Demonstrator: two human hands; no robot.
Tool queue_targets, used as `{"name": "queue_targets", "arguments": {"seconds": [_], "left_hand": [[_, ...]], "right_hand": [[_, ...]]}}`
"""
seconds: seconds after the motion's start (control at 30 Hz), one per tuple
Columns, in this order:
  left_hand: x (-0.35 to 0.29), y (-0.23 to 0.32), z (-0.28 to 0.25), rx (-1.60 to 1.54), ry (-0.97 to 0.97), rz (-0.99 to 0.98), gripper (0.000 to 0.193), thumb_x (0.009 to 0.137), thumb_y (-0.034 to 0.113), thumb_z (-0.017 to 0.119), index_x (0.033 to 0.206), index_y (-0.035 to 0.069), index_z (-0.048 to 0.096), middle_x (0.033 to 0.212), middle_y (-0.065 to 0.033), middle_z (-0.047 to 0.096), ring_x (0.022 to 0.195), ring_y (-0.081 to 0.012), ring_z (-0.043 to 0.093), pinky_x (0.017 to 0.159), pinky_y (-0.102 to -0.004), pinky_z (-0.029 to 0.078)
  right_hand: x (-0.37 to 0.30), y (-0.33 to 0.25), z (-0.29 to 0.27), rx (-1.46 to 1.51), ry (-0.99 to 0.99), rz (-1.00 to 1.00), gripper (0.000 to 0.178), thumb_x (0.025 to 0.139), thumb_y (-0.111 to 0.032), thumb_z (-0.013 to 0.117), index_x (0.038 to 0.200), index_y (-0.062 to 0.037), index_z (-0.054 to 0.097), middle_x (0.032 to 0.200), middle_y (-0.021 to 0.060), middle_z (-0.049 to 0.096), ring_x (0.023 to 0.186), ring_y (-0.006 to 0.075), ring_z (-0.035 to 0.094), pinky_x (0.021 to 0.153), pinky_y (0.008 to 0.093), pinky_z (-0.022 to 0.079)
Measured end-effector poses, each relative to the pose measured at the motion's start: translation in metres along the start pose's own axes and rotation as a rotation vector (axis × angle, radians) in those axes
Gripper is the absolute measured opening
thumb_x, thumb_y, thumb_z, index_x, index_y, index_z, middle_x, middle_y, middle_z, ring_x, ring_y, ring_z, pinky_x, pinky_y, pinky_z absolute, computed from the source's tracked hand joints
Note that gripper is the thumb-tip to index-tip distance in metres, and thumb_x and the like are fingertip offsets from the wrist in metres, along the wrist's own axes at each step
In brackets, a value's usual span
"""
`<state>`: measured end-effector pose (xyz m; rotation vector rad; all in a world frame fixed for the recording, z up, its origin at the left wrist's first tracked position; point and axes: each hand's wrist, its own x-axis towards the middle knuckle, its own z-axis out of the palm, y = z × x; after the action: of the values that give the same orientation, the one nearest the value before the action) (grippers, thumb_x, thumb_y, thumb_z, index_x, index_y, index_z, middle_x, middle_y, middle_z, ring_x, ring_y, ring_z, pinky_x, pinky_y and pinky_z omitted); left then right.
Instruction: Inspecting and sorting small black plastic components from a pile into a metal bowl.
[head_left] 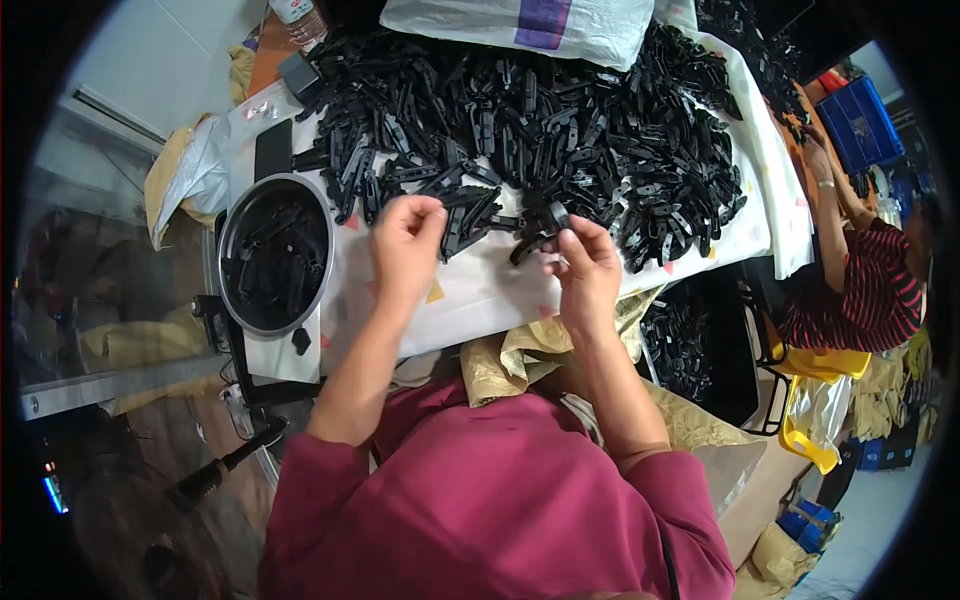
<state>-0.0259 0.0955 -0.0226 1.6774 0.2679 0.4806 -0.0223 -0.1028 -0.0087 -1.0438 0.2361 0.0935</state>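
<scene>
My left hand [408, 248] is closed in a pinch at the near edge of a big heap of black plastic parts [530, 120]. Whatever its fingertips hold, if anything, is too small or hidden to make out. A few long, narrow black parts [467, 222] lie just right of those fingertips on the white patterned cloth [480, 300]. Between the thumb and fingers of my right hand [588, 268] is a black curved plastic part [557, 212], raised a little over the cloth. Other dark parts sit right behind it, and their outlines run together.
At left stands a round metal bowl [328, 262] with black parts in it, near a dark flat phone-like slab [273, 150]. A white sack [470, 22] rests behind the heap. A black crate [735, 370] of parts is below right. Another person [860, 270] works at far right.
</scene>
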Motion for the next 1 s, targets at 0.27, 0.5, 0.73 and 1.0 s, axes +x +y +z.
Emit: {"name": "queue_targets", "arguments": {"seconds": [0.27,0.5,0.73,1.0], "left_hand": [[0.007,0.025,0.020,0.850,-0.311,0.459,0.017,0.073,0.018,0.068,0.084,0.005,0.067,0.084,-0.0069,0.063,0.077,-0.0256,0.059,0.070,-0.0330,0.047],[0.017,0.042,0.024,0.038,-0.570,-0.198,0.014,0.082,0.015,0.063,0.083,0.001,0.064,0.075,-0.0034,0.064,0.062,-0.0077,0.055,0.058,-0.0246,0.045],[0.011,0.078,0.012,-0.090,-0.844,-0.098,0.025,0.083,0.013,0.064,0.103,-0.001,0.063,0.091,-0.0063,0.066,0.077,-0.0094,0.061,0.069,-0.0215,0.048],[-0.006,0.078,0.004,0.308,-0.735,0.535,0.038,0.074,0.023,0.070,0.102,0.000,0.060,0.088,-0.0142,0.064,0.074,-0.0262,0.063,0.066,-0.0321,0.049]], "right_hand": [[-0.010,0.003,-0.008,-0.012,0.021,0.064,0.024,0.086,-0.005,0.057,0.109,0.0003,0.055,0.085,0.0057,0.060,0.072,0.0144,0.058,0.054,0.0233,0.049],[-0.024,-0.028,0.000,-0.313,-0.261,-0.343,0.021,0.080,0.008,0.058,0.101,0.0038,0.060,0.092,0.0103,0.060,0.080,0.0180,0.061,0.063,0.0274,0.056],[-0.023,-0.051,0.014,-0.916,-0.402,-1.041,0.027,0.067,0.010,0.070,0.091,-0.0007,0.063,0.087,0.0124,0.063,0.076,0.0216,0.061,0.065,0.0278,0.050],[-0.028,-0.038,0.007,-0.974,-0.383,-1.139,0.030,0.068,0.007,0.068,0.096,-0.0003,0.060,0.087,0.0135,0.061,0.075,0.0240,0.061,0.061,0.0292,0.050]]}}
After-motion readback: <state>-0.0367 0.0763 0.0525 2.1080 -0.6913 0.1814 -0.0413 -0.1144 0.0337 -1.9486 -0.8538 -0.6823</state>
